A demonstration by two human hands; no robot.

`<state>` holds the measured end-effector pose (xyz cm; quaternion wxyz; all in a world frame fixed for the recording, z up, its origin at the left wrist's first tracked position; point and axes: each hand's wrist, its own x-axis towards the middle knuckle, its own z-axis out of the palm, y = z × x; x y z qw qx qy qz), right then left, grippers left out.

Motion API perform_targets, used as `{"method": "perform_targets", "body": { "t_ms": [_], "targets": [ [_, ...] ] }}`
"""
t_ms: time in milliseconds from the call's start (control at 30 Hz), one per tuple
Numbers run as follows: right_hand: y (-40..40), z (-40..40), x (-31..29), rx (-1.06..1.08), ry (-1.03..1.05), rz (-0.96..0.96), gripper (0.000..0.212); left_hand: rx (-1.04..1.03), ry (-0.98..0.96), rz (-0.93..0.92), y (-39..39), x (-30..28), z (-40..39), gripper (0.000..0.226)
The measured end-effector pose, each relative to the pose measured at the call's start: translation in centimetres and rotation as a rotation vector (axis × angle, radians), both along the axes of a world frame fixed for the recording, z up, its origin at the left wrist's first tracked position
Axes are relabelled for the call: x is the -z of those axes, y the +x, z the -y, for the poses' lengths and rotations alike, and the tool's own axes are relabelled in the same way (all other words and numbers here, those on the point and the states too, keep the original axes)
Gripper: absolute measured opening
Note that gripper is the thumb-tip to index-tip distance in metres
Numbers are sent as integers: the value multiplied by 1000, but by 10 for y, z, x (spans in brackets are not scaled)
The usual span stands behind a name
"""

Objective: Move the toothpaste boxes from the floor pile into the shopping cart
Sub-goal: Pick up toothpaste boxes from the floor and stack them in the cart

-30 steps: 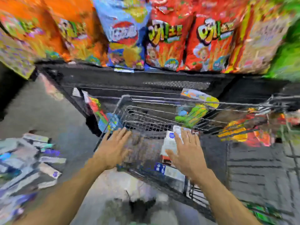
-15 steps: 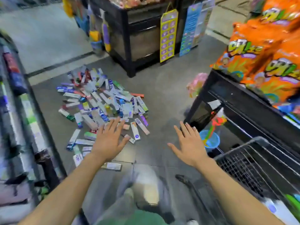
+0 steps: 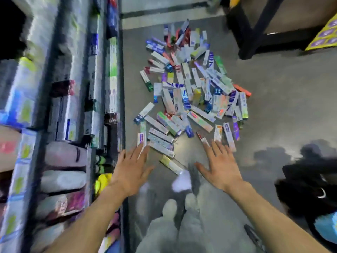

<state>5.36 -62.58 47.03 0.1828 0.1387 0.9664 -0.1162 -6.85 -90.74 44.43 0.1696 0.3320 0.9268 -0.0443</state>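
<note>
- Toothpaste boxes lie scattered in a pile on the grey floor, beside a stocked shelf (blurred)
- Left hand hovers at the pile's near edge, fingers spread, holding nothing
- Right hand likewise, fingers apart and empty
- The shopping cart cannot be made out for certain

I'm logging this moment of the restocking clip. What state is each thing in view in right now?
left hand: open, fingers spread, holding nothing, over the near edge of the pile
right hand: open, fingers spread, holding nothing
toothpaste boxes: scattered in a loose pile on the floor, lying flat, many overlapping
floor: grey, glossy, bare to the right of the pile
shelves: stocked with boxed goods; blurred
</note>
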Motion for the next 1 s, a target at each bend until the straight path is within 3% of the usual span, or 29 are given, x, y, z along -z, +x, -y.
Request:
{"method": "perform_targets", "body": {
  "t_ms": [400, 533, 700, 833, 1000],
  "targets": [
    [-69, 59, 437, -53, -136, 63, 100, -84, 70, 67, -29, 430, 14, 82],
    [-67, 77, 549, -136, -115, 64, 104, -98, 5, 57, -28, 545, 24, 85],
    [-59, 78, 614, -118, -89, -75, 88, -115, 90, 25, -34, 611, 32, 82],
    [-50, 82, 617, 59, -179, -77, 86, -113, 138, -19, -36, 621, 34, 80],
    [-51, 91, 620, 32, -111, -2, 72, -78, 154, -74, -42, 616, 31, 80]
  ]
}}
